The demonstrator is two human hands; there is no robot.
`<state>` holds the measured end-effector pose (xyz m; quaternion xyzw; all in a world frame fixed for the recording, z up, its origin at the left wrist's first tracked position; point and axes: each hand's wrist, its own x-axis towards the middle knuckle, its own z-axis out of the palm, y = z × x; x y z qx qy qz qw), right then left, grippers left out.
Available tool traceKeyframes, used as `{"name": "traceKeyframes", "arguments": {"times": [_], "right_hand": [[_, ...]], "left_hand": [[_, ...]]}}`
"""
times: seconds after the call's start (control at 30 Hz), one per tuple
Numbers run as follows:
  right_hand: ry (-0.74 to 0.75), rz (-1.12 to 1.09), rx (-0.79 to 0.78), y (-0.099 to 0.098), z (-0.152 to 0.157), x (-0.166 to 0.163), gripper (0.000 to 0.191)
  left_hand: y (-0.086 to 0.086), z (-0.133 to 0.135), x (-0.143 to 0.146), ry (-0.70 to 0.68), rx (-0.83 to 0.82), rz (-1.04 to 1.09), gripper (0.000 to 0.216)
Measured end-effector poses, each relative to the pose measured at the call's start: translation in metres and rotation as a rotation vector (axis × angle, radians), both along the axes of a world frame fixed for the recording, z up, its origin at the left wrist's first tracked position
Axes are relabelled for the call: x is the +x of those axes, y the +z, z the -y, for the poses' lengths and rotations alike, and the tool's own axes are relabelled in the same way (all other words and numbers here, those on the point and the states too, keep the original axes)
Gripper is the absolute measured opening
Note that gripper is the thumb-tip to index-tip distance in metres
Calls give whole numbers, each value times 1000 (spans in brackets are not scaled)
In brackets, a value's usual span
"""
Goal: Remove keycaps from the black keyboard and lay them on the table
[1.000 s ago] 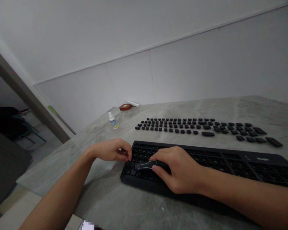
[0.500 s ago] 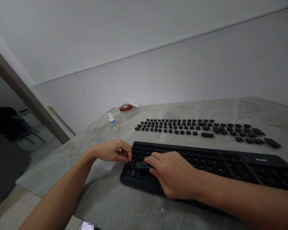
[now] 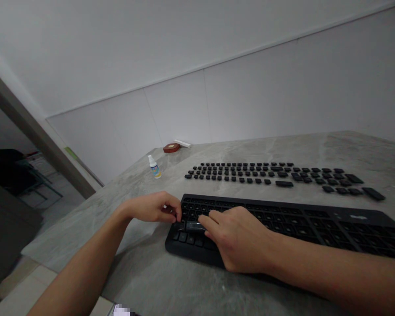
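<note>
Open lane at lower centre, bare worktop [image 3: 164, 281] between the two forearms! Left of centre, the left hand [image 3: 158, 207] blocks the keyboard [image 3: 289, 215] at its left end; the right hand [image 3: 240, 239] and forearm bar its near side. Beyond, a slim strip runs before the loose keycaps [image 3: 284, 184], and an upright bottle [image 3: 154, 167] guards the left!

Your right hand [image 3: 238, 240] hides part of the keyboard [image 3: 292, 221]; behind it, markings on the keycaps [image 3: 285, 184] are too small to read.

No legible text or numbers.
</note>
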<state>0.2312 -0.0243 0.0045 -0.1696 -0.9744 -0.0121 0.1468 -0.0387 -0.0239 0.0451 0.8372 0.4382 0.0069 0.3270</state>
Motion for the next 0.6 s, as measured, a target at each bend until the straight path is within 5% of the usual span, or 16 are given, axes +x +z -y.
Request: {"name": "traceKeyframes", "arguments": {"times": [0.4,0.6], "right_hand": [[69,26,186,4,3,-3,22],[28,70,80,6,6,-5,24]], "left_hand": [[-2,-1,-3,-26,-1,30,10],[-2,-2,1,-25,-4,66,10]]}}
